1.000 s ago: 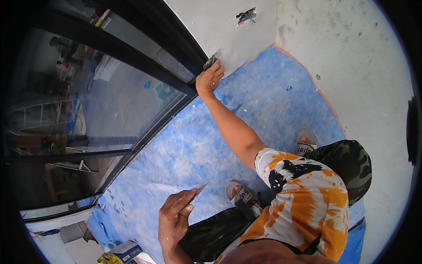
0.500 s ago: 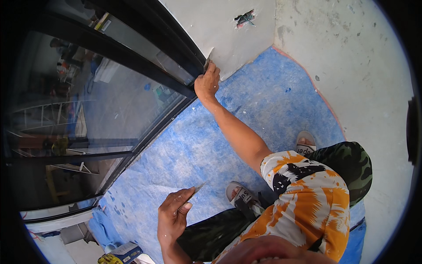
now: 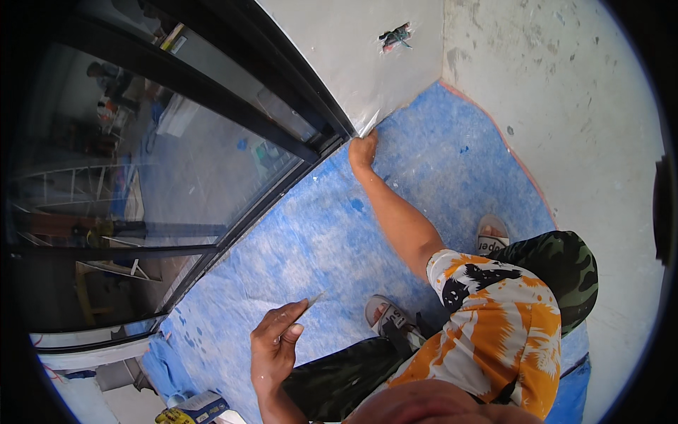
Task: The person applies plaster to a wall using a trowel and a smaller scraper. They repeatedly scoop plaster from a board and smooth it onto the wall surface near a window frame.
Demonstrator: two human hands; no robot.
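- The right hand (image 3: 363,150), arm stretched out, is at the low corner where the smooth light-grey wall (image 3: 339,49) meets the black metal door frame (image 3: 296,74) and the floor.
- Its grip is clenched on a thin, flat, pale-looking scraper blade (image 3: 370,124), which stands out past the fingers at the foot of that wall; whether its edge presses on the surface cannot be told.
- The left hand (image 3: 275,346) is well apart from the wall, raised over the floor near the bent left leg. Its grip is grasping a second, narrow grey scraper blade (image 3: 315,299), pinched between thumb and fingers, the tip pointing up and to the right.
- A mottled blue-and-white sheet (image 3: 282,254) covers the floor beneath both hands.
- Above the right hand, a ragged hole with dark wires (image 3: 395,37) is cut into the smooth wall.
- A spotted grey concrete wall (image 3: 551,85) adjoins it on the right, a reddish line along its foot.
- On the left are large dark glass panes (image 3: 191,155), with a pale metal ladder shape (image 3: 70,184) showing in them.
- The person wears a white, orange and black patterned shirt (image 3: 494,332), dark camouflage trousers (image 3: 565,275) and light-strapped sandals (image 3: 388,316).
- At lower left lie a crumpled blue cloth (image 3: 167,367) and a blue-and-white package (image 3: 205,406) beside a yellow object (image 3: 173,417).
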